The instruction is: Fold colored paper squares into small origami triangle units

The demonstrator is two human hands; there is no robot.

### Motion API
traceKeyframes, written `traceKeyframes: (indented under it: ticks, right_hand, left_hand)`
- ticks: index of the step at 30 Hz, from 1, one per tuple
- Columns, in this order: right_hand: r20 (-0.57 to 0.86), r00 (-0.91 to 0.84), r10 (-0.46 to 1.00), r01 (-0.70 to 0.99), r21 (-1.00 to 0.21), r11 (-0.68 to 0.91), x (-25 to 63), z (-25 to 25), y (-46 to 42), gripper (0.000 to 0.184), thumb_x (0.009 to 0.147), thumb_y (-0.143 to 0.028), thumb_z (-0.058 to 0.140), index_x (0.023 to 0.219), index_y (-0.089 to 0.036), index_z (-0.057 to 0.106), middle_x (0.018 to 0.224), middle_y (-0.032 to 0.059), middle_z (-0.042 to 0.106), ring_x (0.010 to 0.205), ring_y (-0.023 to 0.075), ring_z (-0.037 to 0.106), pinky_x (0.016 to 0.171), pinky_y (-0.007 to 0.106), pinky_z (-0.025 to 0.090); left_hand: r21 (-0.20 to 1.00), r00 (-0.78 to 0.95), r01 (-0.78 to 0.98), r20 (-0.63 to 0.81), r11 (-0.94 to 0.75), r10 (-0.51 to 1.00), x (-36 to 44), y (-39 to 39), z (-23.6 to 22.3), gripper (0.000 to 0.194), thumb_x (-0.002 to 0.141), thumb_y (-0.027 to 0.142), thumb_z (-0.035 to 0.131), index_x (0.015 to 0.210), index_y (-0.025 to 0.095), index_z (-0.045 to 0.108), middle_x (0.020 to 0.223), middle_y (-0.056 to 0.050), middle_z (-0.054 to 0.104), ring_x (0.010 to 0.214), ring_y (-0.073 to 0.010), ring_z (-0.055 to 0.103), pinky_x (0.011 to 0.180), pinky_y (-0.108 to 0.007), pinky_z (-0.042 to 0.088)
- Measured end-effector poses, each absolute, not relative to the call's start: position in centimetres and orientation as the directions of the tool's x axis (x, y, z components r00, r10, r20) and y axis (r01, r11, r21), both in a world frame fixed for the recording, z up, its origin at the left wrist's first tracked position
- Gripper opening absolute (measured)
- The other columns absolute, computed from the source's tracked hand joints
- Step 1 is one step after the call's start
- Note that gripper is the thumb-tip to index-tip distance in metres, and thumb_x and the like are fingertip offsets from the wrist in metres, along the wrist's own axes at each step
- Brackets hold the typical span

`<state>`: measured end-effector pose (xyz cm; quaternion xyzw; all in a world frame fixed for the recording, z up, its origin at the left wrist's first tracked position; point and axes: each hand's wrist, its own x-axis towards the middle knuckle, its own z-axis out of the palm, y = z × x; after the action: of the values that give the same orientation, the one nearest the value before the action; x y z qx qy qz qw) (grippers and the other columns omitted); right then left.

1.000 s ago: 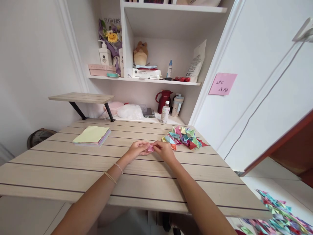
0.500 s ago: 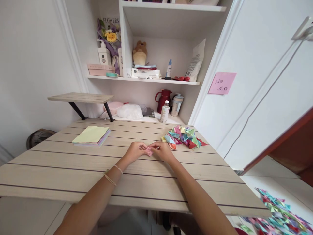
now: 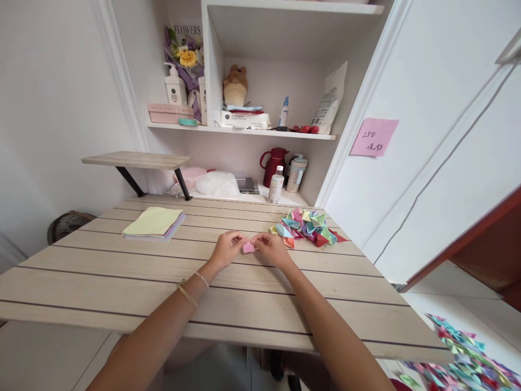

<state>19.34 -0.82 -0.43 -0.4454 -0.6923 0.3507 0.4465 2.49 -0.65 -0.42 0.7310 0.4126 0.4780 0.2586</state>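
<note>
A small folded piece of pink paper (image 3: 248, 247) is held between my two hands over the middle of the table. My left hand (image 3: 228, 247) pinches its left side, fingers closed. From the right, my right hand (image 3: 270, 248) grips the other side between thumb and fingertips. Parts of the paper are hidden under the fingers. Just beyond my right hand lies a pile of folded paper pieces (image 3: 306, 225) in many colours. To the left of my hands rests a stack of square paper sheets (image 3: 153, 223), pale yellow on top.
A small raised wooden shelf (image 3: 136, 159) stands on black legs at the table's back left. A bottle (image 3: 275, 184), a red jug (image 3: 273, 164) and a tumbler (image 3: 297, 174) stand behind the table (image 3: 228, 304). More folded paper (image 3: 468, 353) covers the floor at right.
The pink paper has been turned and now shows a flatter, smoother face. My fingers have shifted slightly on it. The camera view has moved a little.
</note>
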Motion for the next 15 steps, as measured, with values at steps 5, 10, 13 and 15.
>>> traceKeyframes:
  ticks: [5,10,13,15]
  right_hand:
    - [0.195,-0.216,0.957,0.071,-0.974,0.214,18.84,-0.74,-0.87,0.023,0.067,-0.038,0.058,0.07,-0.015,0.063,0.062,0.0014,0.06,0.056,0.0129,0.056,0.055,0.026,0.05]
    - [0.141,-0.179,0.974,0.07,-0.985,0.155,19.01,-0.25,-1.24,0.026,0.062,-0.039,0.063,0.072,-0.015,0.065,0.067,0.0022,0.06,0.061,0.0134,0.056,0.052,0.025,0.051]
    - [0.125,-0.161,0.979,0.075,-0.988,0.138,19.01,0.0,-1.52,0.027,0.063,-0.04,0.064,0.073,-0.015,0.065,0.068,0.0033,0.06,0.062,0.0136,0.055,0.049,0.025,0.051]
    - [0.125,-0.165,0.978,0.063,-0.989,0.137,18.9,0.06,-1.63,0.027,0.063,-0.04,0.063,0.073,-0.014,0.065,0.068,0.0037,0.059,0.063,0.0138,0.055,0.049,0.025,0.051]
  left_hand:
    - [0.799,0.158,0.334,0.475,-0.5,0.865,2.66,-0.58,-0.68,0.018,0.073,0.031,0.054,0.07,0.016,0.063,0.069,-0.003,0.064,0.065,-0.0145,0.057,0.059,-0.023,0.043]
    - [0.81,0.136,0.304,0.484,-0.501,0.864,2.71,-0.51,-0.94,0.017,0.072,0.03,0.054,0.071,0.015,0.063,0.07,-0.003,0.064,0.064,-0.0138,0.057,0.059,-0.023,0.043]
    - [0.824,0.121,0.279,0.48,-0.493,0.869,2.75,-0.54,-1.02,0.017,0.071,0.03,0.055,0.07,0.015,0.063,0.07,-0.003,0.063,0.064,-0.0133,0.057,0.059,-0.022,0.043]
    - [0.835,0.1,0.262,0.476,-0.484,0.874,2.76,-0.54,-1.0,0.017,0.07,0.03,0.056,0.07,0.015,0.063,0.07,-0.003,0.063,0.064,-0.0132,0.056,0.058,-0.022,0.043]
